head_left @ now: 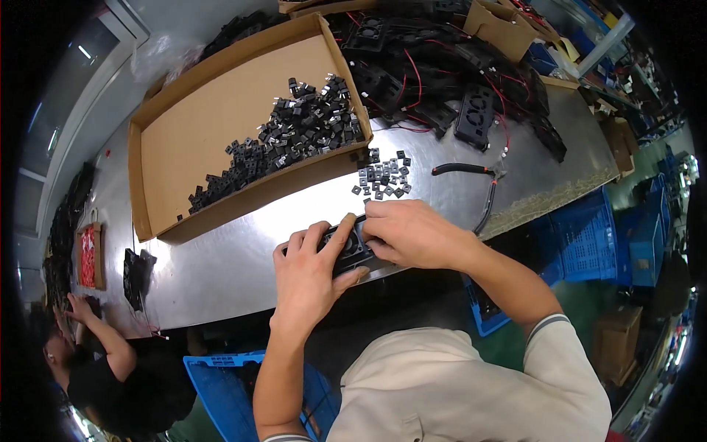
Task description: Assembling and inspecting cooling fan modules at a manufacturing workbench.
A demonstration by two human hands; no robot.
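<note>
Near the front edge of the metal table, a black plastic housing with round openings lies between my hands. My left hand grips it from the left, fingers laid across its top and thumb along the near side. My right hand is closed round its right end with curled fingers. Whether a small part sits under those fingers is hidden. Just beyond my right hand lies a loose group of small black square parts. To their right rest pliers with black and orange handles, spread apart.
A shallow cardboard tray holds a heap of small black connectors. Similar black housings with red wires are piled at the back right. Blue crates stand below the table. A co-worker is at the far left.
</note>
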